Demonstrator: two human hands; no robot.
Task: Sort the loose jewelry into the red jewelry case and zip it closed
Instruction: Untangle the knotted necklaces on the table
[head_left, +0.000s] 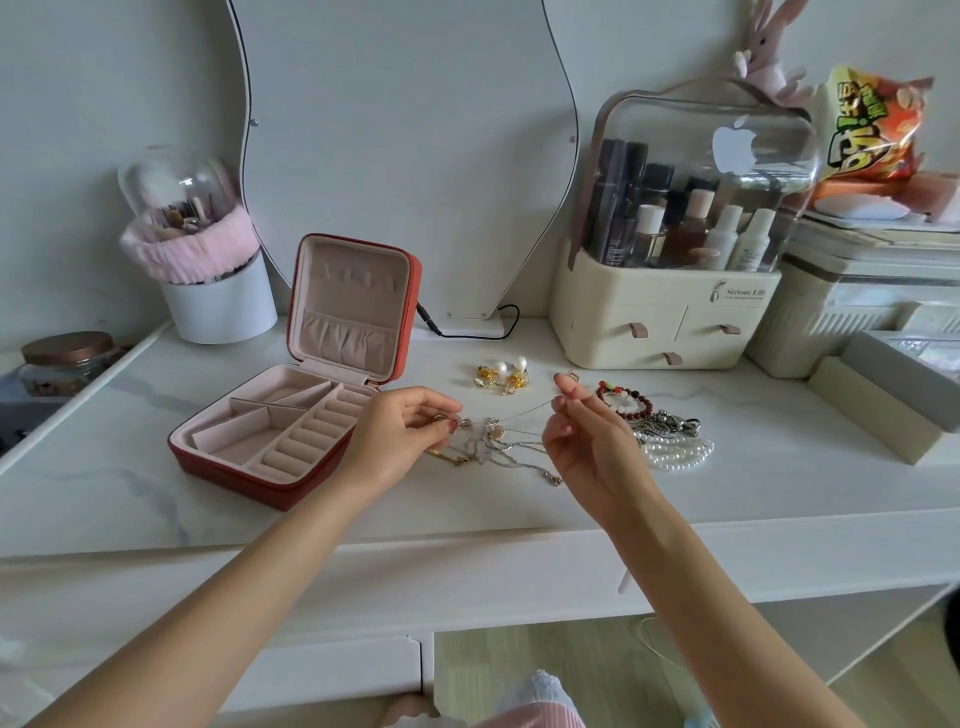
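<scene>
The red jewelry case (218, 457) lies open on the white table, its lid standing upright and its pink compartments bare. Just right of it my left hand (400, 434) pinches one end of a thin silver chain (519, 413). The chain stretches to my right hand (587, 441), which pinches its other end above a tangle of necklaces (498, 452). Pearl earrings (501, 374) lie behind the tangle. A red bead bracelet (626, 397), a silver piece (667, 423) and a pearl strand (675, 452) lie to the right.
A cream cosmetics organizer (665, 312) with a clear hood stands at the back right, boxes (883, 405) beside it. A white brush holder (218, 301) with a pink band stands at the back left. A mirror (405, 130) and its black cable (467, 332) are behind the case.
</scene>
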